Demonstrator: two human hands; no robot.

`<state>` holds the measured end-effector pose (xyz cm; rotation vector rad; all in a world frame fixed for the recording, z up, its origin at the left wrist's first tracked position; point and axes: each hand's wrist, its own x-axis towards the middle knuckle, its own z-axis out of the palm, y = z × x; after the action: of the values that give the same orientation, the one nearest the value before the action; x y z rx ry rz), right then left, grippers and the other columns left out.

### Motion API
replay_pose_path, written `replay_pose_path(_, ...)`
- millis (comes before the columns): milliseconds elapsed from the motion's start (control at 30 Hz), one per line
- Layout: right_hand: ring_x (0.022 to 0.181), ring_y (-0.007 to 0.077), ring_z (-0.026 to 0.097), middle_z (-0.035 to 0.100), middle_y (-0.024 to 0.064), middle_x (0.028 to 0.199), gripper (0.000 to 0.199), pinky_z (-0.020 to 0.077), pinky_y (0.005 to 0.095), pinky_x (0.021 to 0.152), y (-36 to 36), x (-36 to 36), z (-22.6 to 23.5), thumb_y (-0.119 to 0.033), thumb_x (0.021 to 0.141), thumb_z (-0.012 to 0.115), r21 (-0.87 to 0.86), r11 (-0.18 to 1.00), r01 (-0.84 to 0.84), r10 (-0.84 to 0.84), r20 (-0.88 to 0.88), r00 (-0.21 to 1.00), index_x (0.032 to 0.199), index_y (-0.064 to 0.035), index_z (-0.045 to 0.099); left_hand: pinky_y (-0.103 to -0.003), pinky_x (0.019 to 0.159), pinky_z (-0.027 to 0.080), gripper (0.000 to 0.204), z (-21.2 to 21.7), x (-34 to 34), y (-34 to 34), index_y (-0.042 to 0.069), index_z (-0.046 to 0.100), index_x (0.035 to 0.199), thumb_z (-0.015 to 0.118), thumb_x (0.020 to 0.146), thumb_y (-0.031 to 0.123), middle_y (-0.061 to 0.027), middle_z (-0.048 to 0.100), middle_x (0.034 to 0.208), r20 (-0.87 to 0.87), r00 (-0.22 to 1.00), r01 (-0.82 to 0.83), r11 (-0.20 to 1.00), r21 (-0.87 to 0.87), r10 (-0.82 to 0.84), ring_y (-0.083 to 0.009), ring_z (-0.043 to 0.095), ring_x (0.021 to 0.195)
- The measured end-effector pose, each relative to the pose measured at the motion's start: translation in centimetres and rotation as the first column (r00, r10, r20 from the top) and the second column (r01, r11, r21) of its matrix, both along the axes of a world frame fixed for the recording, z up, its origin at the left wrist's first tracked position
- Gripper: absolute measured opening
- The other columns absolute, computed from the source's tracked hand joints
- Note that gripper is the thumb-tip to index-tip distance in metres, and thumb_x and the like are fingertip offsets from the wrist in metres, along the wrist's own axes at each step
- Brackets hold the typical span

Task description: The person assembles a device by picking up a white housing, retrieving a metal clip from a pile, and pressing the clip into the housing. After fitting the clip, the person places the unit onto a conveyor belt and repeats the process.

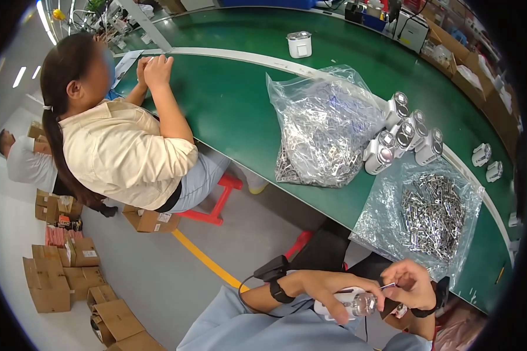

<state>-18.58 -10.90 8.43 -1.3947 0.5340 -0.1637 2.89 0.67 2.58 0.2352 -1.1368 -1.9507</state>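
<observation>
My left hand (328, 289) clasps a white device (365, 304), off the tabletop (228, 117), just outside its near edge; my right hand (414, 285) pinches a thin strip (389, 286) beside it. Metal pieces (433, 219) lie on a plastic bag (379, 213) along that edge.
</observation>
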Motion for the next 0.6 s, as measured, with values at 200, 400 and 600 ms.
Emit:
replay_pose_path(200,0.076,0.0099,0.057,0.061,0.0044,0.089,0.01,0.0449,0.0231,0.068,3.5,0.6,-3.7,-0.008,0.093,0.064,0.182,0.85,0.494,-0.497,-0.03,0.867,0.095,-0.0001,0.059,-0.034,0.105,0.035,0.074,0.1,-0.6,-0.7,0.002,0.046,0.137,0.079,0.076,0.028,-0.0096,0.05,0.128,0.036,0.998,-0.057,0.998,0.038,0.055,-0.0205,0.047,0.12)
replay_pose_path(400,0.063,0.0085,0.055,0.059,0.0034,0.079,0.015,0.0443,0.0232,0.058,-0.2,3.4,-3.8,-0.012,0.101,0.053,0.062,0.812,0.581,-0.584,0.12,0.803,0.09,-0.002,0.055,-0.03,0.096,0.045,0.065,0.6,-0.1,-1.5,0.007,0.043,0.14,0.072,0.085,0.029,-0.0082,0.058,0.121,0.36,0.734,-0.678,0.655,0.334,0.577,-0.0164,0.057,0.111)
replay_pose_path(600,0.06,0.0091,0.059,0.06,0.0047,0.073,0.011,0.0465,0.0249,0.054,-0.4,5.1,-1.9,-0.007,0.098,0.057,-0.215,0.948,0.233,-0.202,0.156,0.967,0.092,0.0007,0.053,-0.026,0.089,0.045,0.047,1.7,-0.1,-3.8,0.009,0.044,0.136,0.054,0.098,0.034,-0.0054,0.058,0.111,0.459,0.561,-0.82,0.538,0.196,0.689,-0.0117,0.056,0.102)
